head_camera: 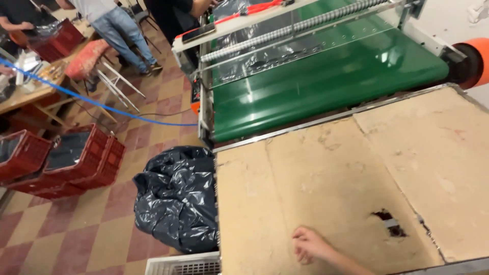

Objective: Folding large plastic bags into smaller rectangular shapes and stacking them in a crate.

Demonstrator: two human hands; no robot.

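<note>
One hand (pixel 307 244), fingers curled loosely on nothing, rested on the worn cardboard tabletop (pixel 326 183), near a torn hole (pixel 389 223); a black bag (pixel 175 198) sat left, a green conveyor (pixel 326 84) far.

The worn brown desk (pixel 326 178) lies bare and flat across most of its top, open toward twelve and three o'clock from the one visible hand (pixel 308 245), whose side cannot be told. A torn hole (pixel 389 223) with a metal edge breaks the surface at about two o'clock, near the hand. Beyond, at twelve, the green conveyor belt (pixel 326 84) and its metal frame bar the way. At nine o'clock, off the desk's edge, a full black rubbish bag (pixel 175 198) fills the floor gap.
</note>
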